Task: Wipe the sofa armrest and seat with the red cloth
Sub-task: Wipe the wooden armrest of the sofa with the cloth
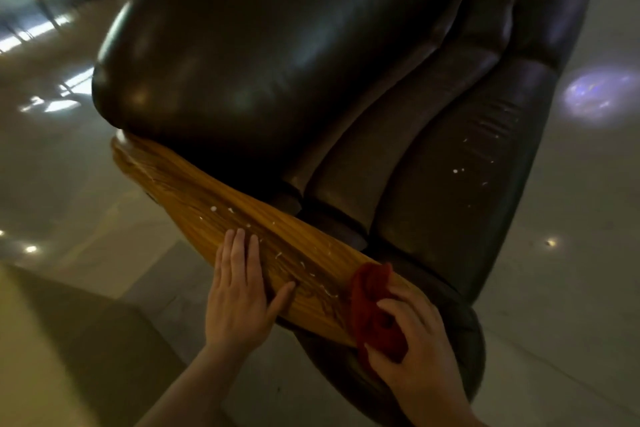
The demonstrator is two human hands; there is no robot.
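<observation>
Red cloth [372, 308], crumpled on armrest [214, 198]

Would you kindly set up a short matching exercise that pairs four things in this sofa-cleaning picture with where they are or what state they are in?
Things:
1. red cloth
2. left hand
3. wooden armrest
4. seat cushion

States:
A. dark leather with a few white specks
B. flat and bare on the wood
C. bunched under the right hand
D. orange-brown, dotted with white bits

Pairs: 1-C, 2-B, 3-D, 4-A
</observation>
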